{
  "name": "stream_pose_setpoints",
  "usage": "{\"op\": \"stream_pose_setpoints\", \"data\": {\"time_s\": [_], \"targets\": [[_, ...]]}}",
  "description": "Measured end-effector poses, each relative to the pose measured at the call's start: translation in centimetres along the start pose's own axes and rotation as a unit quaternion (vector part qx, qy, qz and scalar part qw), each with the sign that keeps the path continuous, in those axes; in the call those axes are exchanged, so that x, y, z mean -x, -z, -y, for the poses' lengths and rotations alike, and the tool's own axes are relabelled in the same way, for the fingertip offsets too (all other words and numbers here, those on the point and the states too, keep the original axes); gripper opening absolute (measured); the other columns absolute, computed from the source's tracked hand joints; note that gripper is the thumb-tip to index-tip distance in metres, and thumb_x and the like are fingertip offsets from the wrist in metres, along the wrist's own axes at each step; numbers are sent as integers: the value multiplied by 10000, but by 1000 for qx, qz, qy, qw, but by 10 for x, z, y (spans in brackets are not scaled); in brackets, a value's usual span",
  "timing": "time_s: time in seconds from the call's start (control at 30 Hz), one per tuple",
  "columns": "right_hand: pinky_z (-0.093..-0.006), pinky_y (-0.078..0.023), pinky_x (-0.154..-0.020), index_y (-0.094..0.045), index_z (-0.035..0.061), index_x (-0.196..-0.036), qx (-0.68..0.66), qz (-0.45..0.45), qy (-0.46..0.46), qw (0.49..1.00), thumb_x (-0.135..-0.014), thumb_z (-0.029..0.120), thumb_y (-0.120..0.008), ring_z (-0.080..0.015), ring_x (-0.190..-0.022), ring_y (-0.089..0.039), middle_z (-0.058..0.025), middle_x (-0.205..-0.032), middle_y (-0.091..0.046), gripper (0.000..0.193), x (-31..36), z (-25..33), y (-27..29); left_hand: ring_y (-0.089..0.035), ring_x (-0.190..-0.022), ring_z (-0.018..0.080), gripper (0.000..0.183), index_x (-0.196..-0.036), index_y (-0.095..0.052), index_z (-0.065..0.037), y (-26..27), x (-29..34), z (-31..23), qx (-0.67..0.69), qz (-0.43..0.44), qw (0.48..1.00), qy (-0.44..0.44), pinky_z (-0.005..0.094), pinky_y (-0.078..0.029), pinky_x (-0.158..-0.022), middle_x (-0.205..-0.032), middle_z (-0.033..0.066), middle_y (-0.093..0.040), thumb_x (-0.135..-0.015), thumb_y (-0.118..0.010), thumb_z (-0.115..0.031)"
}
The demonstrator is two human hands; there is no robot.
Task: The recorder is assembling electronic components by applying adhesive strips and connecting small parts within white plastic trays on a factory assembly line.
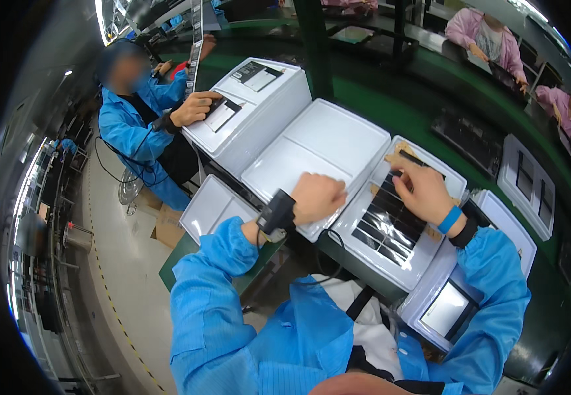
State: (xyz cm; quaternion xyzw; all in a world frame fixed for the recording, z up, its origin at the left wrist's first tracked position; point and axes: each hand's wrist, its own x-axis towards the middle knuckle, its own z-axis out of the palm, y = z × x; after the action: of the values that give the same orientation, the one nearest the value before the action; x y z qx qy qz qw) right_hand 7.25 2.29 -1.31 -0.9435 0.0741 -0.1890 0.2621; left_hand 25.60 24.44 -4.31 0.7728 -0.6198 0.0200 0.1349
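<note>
My left hand (318, 197) hovers over the near edge of a white two-compartment tray (328, 141), its fingers curled together; whatever they hold, if anything, is hidden. A wrist strap with a black block and a cord sits on that wrist. Beside it, my right hand (424, 191) bends over a second white tray (345, 227), thumb and fingers curled in at the upper part of a row of glossy black rectangular pieces (387, 227). What lies between those fingertips I cannot make out. Tan tape-like scraps (401, 153) show around the pieces. A blue band circles my right wrist.
To the left, a co-worker in blue (144, 125) touches a flat part (223, 117) on a tall stack of white trays (259, 125). A framed screen-like part (447, 309) lies below my right forearm. A tray with dark parts (526, 187) stands right, on the green bench (391, 108).
</note>
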Motion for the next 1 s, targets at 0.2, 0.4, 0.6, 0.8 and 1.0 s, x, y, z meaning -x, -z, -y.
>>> {"op": "stream_pose_setpoints", "data": {"time_s": [0.2,0.4,0.6,0.8,1.0], "targets": [[-508,-550,-718,-678,28,-1077,3,-21,-23,1000,-893,141,-649,-403,-762,-691,-170,-797,-716,217,1,-4,-1,-462,-553,81,245,-736,-599,-4,117,22,-24,109,-231,966,36,278,-367,-504,-587,56,-457,-943,-701,-86],[-513,-557,-756,-697,13,-1071,31,-52,8,998,-878,140,-635,-411,-793,-694,-196,-799,-710,239,1,-17,-8,-487,-562,74,268,-707,-591,25,179,130,-46,-23,-424,904,57,244,-356,-519,-639,39,-604,-947,-677,-59],[-491,-573,-740,-705,31,-1063,56,-57,9,997,-886,149,-634,-404,-778,-700,-202,-812,-715,225,8,-24,-17,-440,-510,69,388,-664,-541,-38,113,207,6,-64,-304,892,329,268,-333,-493,-551,1,-509,-984,-702,-187],[-477,-576,-715,-706,37,-1060,56,-31,-5,998,-896,152,-637,-376,-749,-707,-168,-794,-722,212,11,-24,-15,-484,-465,114,498,-656,-584,-25,-45,220,178,130,-175,858,466,322,-392,-458,-512,44,-514,-1008,-654,-370],[-439,-578,-687,-730,29,-1052,58,-58,21,996,-889,146,-659,-344,-715,-710,-142,-775,-724,212,5,-25,-22,-588,-435,158,502,-799,-655,-9,-142,223,261,242,-128,789,550,310,-464,-421,-585,63,-611,-1040,-579,-443]]}}
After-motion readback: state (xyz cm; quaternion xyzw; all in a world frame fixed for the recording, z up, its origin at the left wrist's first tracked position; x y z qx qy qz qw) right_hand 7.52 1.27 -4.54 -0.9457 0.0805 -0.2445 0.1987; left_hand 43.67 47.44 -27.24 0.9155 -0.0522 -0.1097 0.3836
